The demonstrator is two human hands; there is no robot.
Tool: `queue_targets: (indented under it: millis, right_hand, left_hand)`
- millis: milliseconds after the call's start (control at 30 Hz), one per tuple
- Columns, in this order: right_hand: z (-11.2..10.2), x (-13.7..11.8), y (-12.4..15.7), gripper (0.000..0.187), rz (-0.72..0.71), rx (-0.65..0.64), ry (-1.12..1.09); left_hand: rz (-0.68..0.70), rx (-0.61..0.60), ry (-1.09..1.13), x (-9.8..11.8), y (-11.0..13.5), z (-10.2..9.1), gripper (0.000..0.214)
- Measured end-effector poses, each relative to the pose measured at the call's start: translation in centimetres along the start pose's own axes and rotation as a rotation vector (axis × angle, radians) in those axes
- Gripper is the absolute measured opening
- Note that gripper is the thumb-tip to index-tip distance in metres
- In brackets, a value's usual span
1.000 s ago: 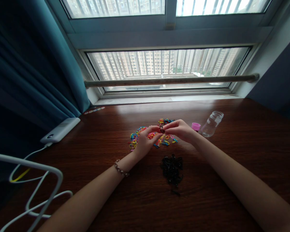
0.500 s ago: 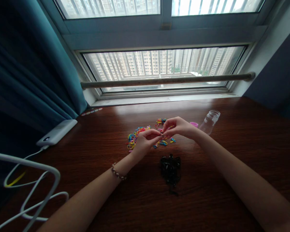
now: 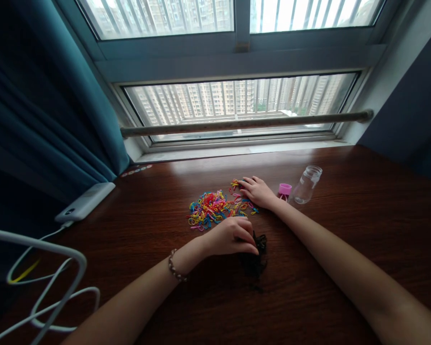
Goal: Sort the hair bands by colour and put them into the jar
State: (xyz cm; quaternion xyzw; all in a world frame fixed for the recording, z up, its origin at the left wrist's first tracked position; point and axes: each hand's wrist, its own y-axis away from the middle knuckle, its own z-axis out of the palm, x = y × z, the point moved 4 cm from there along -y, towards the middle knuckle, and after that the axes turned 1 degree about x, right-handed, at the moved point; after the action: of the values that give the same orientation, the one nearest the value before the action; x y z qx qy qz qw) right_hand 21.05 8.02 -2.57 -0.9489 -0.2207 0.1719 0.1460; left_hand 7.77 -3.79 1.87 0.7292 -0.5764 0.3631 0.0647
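My left hand (image 3: 232, 235), with a braided bracelet at its wrist, reaches over a pile of black elastic bands (image 3: 260, 261). Its fingers are curled and closed at the pile's upper left side; whatever lies between the fingertips is hidden. My right hand (image 3: 259, 192) lies low on the table with its fingers stretched out and slightly apart. The fingertips are at a small cluster of coloured bands (image 3: 234, 183), partly covering it. Between the hands and to the left spreads a larger heap of small multicoloured rubber bands (image 3: 210, 207).
A pink-topped small container (image 3: 285, 189) and a clear open jar (image 3: 308, 184) stand right of my right hand. On the left are a white power bank (image 3: 85, 202) and a thick white tube (image 3: 39, 242). The wooden table (image 3: 158, 311) meets a window ledge at the back.
My hands were together, pinching a small dark piece. They have parted: the left came down to the black bands, the right opened and lowered to the small coloured cluster.
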Motion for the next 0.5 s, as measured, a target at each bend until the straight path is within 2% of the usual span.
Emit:
queue_targets:
  millis: [67,167,333,400,500]
  right_hand:
    - [0.0,-0.2,0.0,0.037,-0.036,-0.013,-0.024]
    - [-0.5,-1.0,0.9,0.034,-0.086,-0.002,-0.125]
    - [-1.7,-3.1,4.7,0.035,-0.141,0.012,-0.286]
    - [-2.3,-3.6,6.1,0.036,-0.148,0.034,-0.352]
    - [-3.3,-2.8,7.3,0.032,-0.034,0.158,-0.44]
  left_hand:
    - [-0.003,0.051,-0.083,-0.2,0.1,-0.5,0.022]
    - [-0.06,0.198,-0.239,-1.0,0.4,-1.5,0.027]
    - [-0.178,0.441,-0.522,-3.0,1.2,-3.0,0.022]
    - [-0.198,0.49,-0.589,-3.5,1.4,-3.4,0.019]
    - [-0.217,0.49,-0.647,-3.9,1.5,-3.4,0.018]
